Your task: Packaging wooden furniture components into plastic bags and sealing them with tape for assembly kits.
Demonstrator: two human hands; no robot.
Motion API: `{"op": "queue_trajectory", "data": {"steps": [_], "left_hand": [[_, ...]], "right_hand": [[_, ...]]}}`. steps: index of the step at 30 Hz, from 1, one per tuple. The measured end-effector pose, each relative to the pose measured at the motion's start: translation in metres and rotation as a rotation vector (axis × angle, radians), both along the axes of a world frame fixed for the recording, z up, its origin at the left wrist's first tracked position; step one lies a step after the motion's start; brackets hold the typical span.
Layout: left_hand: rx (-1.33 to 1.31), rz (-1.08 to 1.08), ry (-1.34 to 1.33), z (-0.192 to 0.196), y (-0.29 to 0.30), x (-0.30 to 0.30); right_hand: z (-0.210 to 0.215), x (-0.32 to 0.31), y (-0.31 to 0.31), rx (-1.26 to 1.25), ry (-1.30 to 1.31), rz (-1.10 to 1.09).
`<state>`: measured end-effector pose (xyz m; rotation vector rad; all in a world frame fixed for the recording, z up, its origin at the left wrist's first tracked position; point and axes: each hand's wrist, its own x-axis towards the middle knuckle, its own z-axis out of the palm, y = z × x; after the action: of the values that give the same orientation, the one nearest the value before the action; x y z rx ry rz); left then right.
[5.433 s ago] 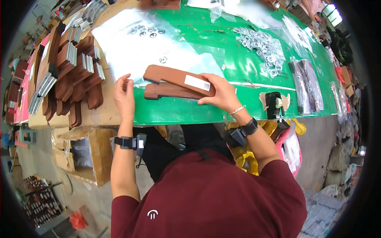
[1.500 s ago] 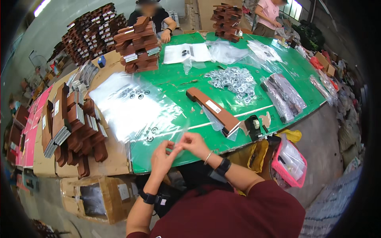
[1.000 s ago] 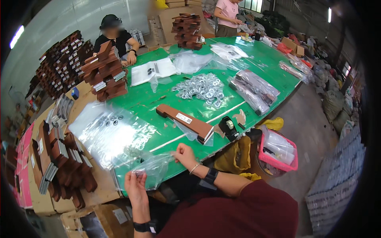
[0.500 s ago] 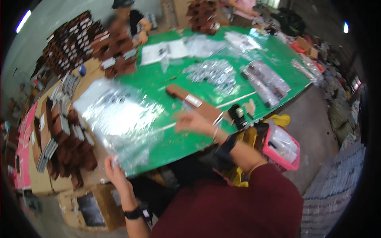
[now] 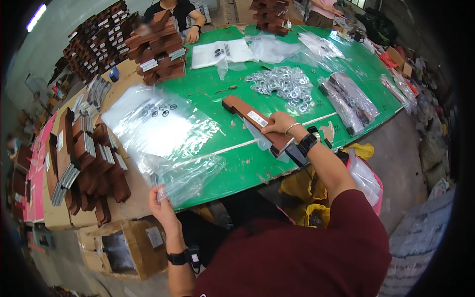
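Between the thumb and fingers of my left hand (image 5: 162, 200) is the edge of a clear plastic bag (image 5: 195, 175), at the table's near edge. That bag lies crumpled beside a pile of flat clear bags (image 5: 153, 131) with dark printed marks. To the right, my right hand (image 5: 283, 123) grips a long reddish-brown bar (image 5: 240, 106) with a white label, its thumb and fingers closed around the bar near its middle. Clear film shows along the bar's near side.
Stacked brown bars (image 5: 91, 158) stand at left, more (image 5: 158, 49) farther back. Metal rings (image 5: 284, 86) lie heaped beyond my right hand, beside wrapped bars (image 5: 349, 104) on the green table (image 5: 232, 178). An open carton (image 5: 143, 247) sits below. Two people stand across the table.
My right hand has moved right and closed on the brown bar. My left hand still pinches the bag edge. The whole view has shifted slightly.
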<state>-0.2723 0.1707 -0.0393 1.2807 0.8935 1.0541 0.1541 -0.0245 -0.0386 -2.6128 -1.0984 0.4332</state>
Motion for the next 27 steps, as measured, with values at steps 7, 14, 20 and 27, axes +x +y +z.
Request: {"op": "queue_trajectory", "data": {"steps": [7,14,20,27], "left_hand": [[-0.030,-0.022,-0.029,-0.008,0.003,0.008],[0.284,-0.200,0.215,0.012,-0.022,0.014],[0.499,-0.157,0.362,0.024,-0.012,0.034],[0.586,-0.149,0.598,0.051,-0.001,0.055]], "right_hand": [[0.009,-0.048,0.010,0.127,-0.164,-0.107],[0.014,-0.106,0.038,0.180,-0.320,-0.090],[-0.027,-0.117,0.057,0.075,-0.560,-0.135],[-0.001,-0.084,0.045,0.148,-0.303,-0.036]]}}
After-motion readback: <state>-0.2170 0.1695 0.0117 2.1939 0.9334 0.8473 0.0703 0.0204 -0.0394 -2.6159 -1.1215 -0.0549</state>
